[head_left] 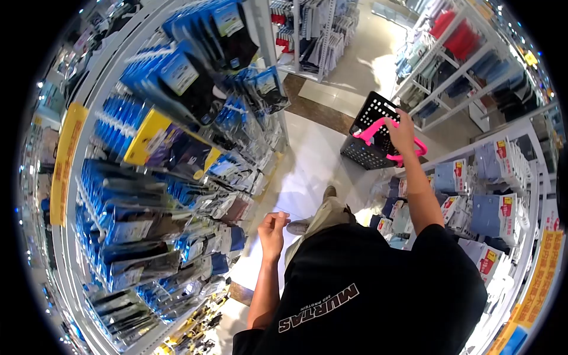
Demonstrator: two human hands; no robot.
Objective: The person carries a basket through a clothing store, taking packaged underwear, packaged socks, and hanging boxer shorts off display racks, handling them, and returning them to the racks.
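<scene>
My right hand (402, 135) is wrapped around a pink handle (371, 130) of a black perforated shopping basket (362, 152). The basket hangs tilted ahead of me on the right, above the aisle floor; little of its inside shows, so I cannot tell what it holds. My left hand (273, 234) hangs low beside my body with its fingers curled in, and I see nothing in it. Nearest to that hand are clear packets (236, 208) on the left rack, which it does not touch.
Blue-carded dark packets (177, 77) fill the left rack on hooks, with a yellow-purple packet (168, 142) sticking out. Folded grey-blue packs (494, 214) with red labels line the right rack. A pale floor aisle (307, 154) runs ahead toward hanging clothes (325, 50).
</scene>
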